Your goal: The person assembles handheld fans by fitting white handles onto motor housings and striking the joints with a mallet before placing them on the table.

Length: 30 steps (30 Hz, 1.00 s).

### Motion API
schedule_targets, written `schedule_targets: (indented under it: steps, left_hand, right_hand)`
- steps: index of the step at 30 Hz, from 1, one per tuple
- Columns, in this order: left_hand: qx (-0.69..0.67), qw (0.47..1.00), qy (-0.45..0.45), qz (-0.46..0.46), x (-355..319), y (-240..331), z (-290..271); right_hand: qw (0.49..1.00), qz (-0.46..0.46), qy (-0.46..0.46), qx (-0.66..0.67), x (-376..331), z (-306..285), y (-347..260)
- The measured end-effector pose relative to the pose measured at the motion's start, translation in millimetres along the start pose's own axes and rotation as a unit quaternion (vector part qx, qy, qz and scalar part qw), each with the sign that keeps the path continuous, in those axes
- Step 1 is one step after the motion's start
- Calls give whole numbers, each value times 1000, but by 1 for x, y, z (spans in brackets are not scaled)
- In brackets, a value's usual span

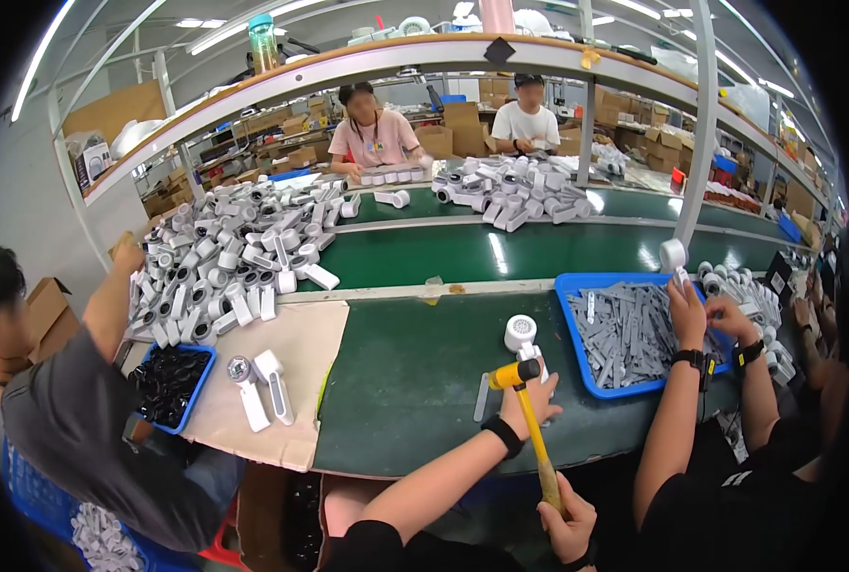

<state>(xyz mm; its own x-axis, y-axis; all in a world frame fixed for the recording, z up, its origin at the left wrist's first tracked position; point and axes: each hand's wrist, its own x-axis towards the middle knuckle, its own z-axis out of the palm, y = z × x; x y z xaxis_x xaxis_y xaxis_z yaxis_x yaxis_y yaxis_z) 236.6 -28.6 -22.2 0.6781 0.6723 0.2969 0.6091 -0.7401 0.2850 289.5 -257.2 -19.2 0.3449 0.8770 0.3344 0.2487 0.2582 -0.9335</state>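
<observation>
My left hand (527,412), with a black band on its wrist, is closed round the handle of a white handheld device with a round grille head (520,332) on the green work surface. Part of that handle is hidden by the hand and the hammer. In my right hand (569,524) is the lower handle of a hammer (537,434) with a yellow head and dark faces. The hammer head appears in front of the left hand; whether it touches the device I cannot tell. Just left of the hand lies a thin grey strip (482,397).
A blue tray (591,385) of grey strips stands right, where a co-worker's hands (688,315) hold another white device. White devices (243,248) are heaped left, near a blue tray (200,391) of black parts and another co-worker (72,400). Two people sit opposite, beneath a shelf (367,59).
</observation>
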Motion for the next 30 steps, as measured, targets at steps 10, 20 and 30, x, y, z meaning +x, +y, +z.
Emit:
schedule_targets:
  steps: [10, 20, 30]
  left_hand:
    - [-160, 981, 94, -56, 3, -52, -17]
    - [-279, 934, 163, -155, -114, -137, -102]
    - [-136, 937, 249, -203, -216, -131, -105]
  right_hand:
    - [999, 24, -43, 7, 8, -6, 0]
    - [996, -10, -87, -8, 14, 23, 9]
    - [965, -115, -199, -125, 37, 71, -21]
